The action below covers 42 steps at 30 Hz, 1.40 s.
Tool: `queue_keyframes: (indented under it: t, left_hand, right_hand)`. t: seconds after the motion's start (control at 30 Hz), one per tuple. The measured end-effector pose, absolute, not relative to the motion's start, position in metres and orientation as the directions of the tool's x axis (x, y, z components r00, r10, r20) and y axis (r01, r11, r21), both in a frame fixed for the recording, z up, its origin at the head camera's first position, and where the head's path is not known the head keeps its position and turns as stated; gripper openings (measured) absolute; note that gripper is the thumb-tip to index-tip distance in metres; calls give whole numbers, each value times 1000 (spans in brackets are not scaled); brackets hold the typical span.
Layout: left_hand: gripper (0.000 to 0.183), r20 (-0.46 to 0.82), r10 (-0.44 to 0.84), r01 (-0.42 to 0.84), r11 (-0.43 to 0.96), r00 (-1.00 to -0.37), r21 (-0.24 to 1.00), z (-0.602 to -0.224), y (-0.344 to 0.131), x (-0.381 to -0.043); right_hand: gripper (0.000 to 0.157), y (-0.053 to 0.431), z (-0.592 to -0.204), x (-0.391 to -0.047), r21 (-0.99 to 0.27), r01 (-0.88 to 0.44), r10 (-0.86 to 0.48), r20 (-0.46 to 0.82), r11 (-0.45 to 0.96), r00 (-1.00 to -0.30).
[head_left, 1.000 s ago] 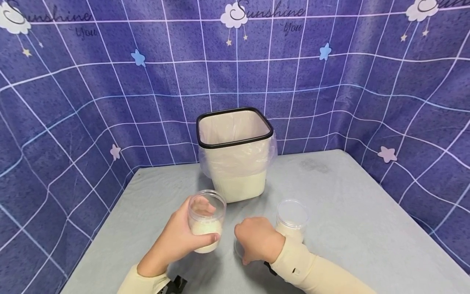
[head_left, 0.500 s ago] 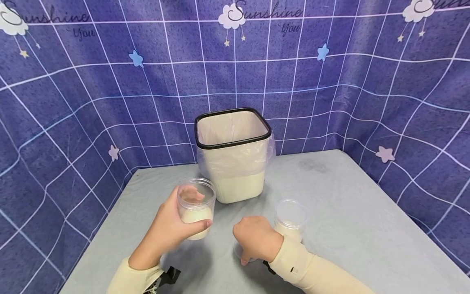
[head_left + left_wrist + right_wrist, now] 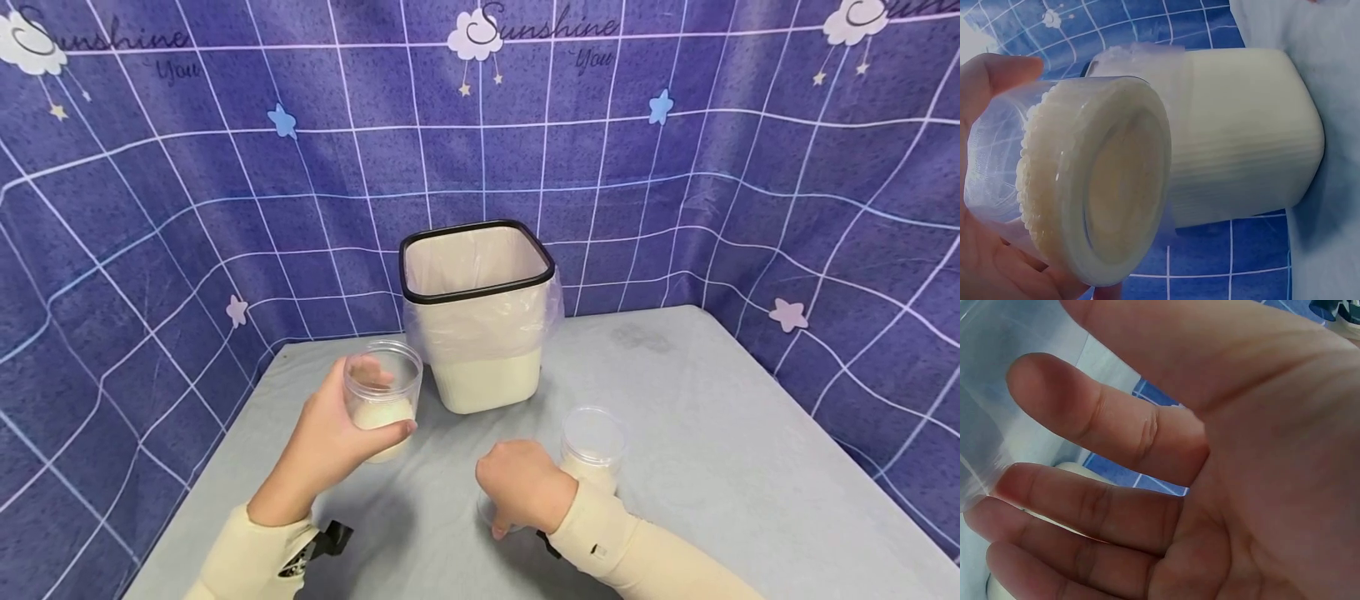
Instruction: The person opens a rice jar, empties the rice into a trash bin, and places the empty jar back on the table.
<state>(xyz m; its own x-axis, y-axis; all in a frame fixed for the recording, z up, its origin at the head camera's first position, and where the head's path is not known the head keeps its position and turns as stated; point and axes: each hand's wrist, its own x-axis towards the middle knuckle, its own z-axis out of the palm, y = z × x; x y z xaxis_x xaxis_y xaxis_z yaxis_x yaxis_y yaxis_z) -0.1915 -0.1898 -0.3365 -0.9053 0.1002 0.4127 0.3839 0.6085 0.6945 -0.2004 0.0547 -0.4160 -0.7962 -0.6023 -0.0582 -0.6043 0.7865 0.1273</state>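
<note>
In the head view my left hand (image 3: 330,425) grips a clear plastic jar (image 3: 384,379) around its side, raised over the table in front of the bin. White grains (image 3: 1047,181) fill the lower part of this slightly tilted jar. My right hand (image 3: 525,487) is low at the table, holding a clear round plastic piece (image 3: 486,510) between thumb and fingers. Most of that piece is hidden under the hand, so I cannot tell whether it is a lid or a jar. Close up, the right fingers (image 3: 1091,500) touch clear plastic (image 3: 997,381).
A white bin (image 3: 487,379) with a black rim and a clear liner bag stands at the back centre. Another clear jar (image 3: 595,437) with pale contents stands just right of my right hand. Blue patterned cloth (image 3: 480,150) hangs behind the grey table (image 3: 675,392).
My left hand has moved to the left and away from me, carrying the jar of white grains. The right hand has stayed in place.
</note>
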Motion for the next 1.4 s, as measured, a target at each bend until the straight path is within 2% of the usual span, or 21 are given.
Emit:
queue_keyframes:
  t: [0.93, 1.4]
  left_hand:
    - [79, 518, 33, 367, 745, -855, 558, -308, -201, -213]
    - [73, 517, -4, 325, 773, -856, 545, -281, -209, -227]
  right_hand:
    - [48, 51, -418, -195, 130, -628, -630, -29, 768, -776]
    - [48, 52, -416, -197, 154, -613, -615, -35, 775, -788]
